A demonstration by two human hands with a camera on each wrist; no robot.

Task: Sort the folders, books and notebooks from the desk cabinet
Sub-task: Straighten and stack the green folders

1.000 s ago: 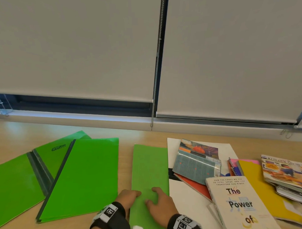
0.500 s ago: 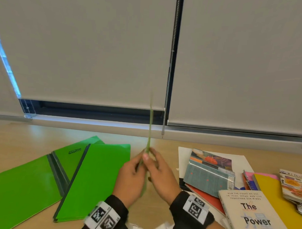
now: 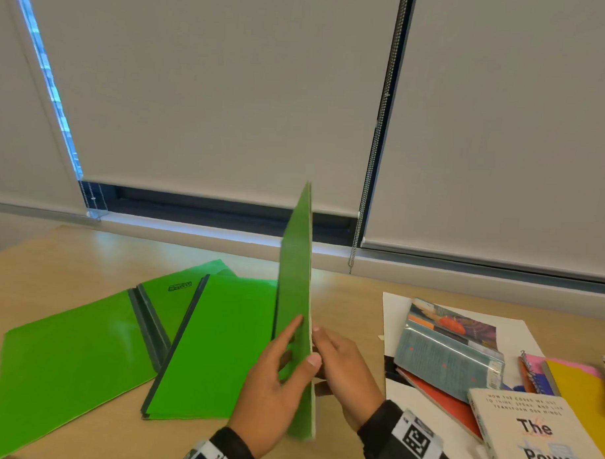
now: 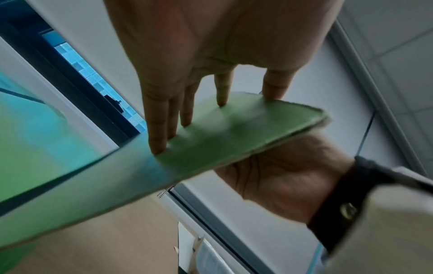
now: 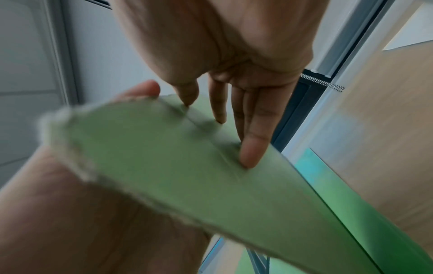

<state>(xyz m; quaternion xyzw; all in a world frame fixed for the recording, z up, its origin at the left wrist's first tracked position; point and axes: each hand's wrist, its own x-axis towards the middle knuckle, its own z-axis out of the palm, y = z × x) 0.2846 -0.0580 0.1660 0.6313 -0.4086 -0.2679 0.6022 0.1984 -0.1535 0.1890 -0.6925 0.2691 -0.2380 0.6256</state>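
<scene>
A thin matte green folder (image 3: pixel 293 297) stands on edge above the desk, its top tipped slightly right. My left hand (image 3: pixel 275 376) lies against its left face with straight, spread fingers, the thumb at the near edge. My right hand (image 3: pixel 341 364) presses on the opposite face, partly hidden by the folder. In the left wrist view the straight left fingers (image 4: pixel 159 133) touch the folder (image 4: pixel 211 144), with the right hand (image 4: pixel 281 176) beneath. From the right wrist, the right fingers (image 5: pixel 250 148) lie flat on the folder (image 5: pixel 164 157).
Two glossy green folders (image 3: pixel 214 346) (image 3: pixel 66 368) lie overlapping on the wooden desk (image 3: pixel 70 262) to the left. On the right sit a white sheet (image 3: pixel 398 308), a teal book (image 3: pixel 447 358), a "The Power" book (image 3: pixel 534 440), a spiral notebook (image 3: pixel 532 371) and a yellow folder (image 3: pixel 576 393). Window blinds hang behind.
The green folder went from lying flat under both hands to standing on edge between them. It has since tilted, so its left face shows.
</scene>
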